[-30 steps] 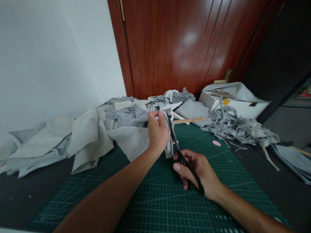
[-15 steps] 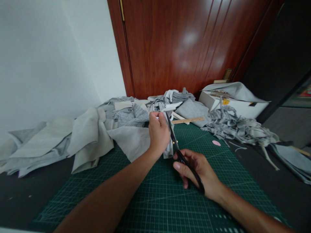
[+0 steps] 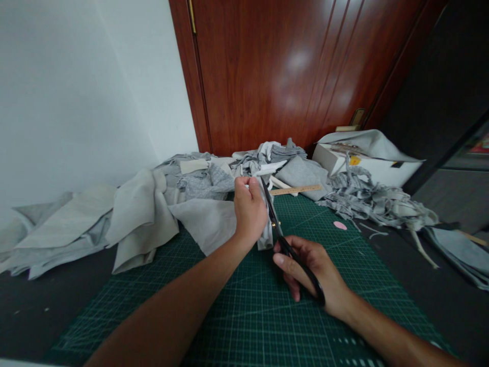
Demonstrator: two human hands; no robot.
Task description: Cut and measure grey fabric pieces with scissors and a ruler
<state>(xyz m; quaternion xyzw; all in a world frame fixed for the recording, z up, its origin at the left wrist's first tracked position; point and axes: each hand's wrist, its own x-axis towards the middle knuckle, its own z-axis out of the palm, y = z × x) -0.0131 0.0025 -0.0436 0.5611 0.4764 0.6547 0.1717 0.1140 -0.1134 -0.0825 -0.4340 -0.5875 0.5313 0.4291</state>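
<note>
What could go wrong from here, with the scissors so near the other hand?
The black scissors sit close beside the left hand, so a slip by the right hand might nick it. The grey cloth at the left hand hangs with its lower end loose, so it could shift and any cut might stray.

The head view looks from the person's head over the near edge of the mat (image 3: 244, 326), facing forward and down across the bench (image 3: 57, 298) to the door (image 3: 275, 76), whose sides draw together toward its foot. It sits close enough that the forearms (image 3: 187, 295) run in from the bottom of the frame and the left hand (image 3: 250, 211) and right hand (image 3: 309, 265) come near its middle. Its wide sweep also takes in the wall (image 3: 76, 92) beyond the bench's left side and the box (image 3: 385, 172) toward the far right corner.
</note>
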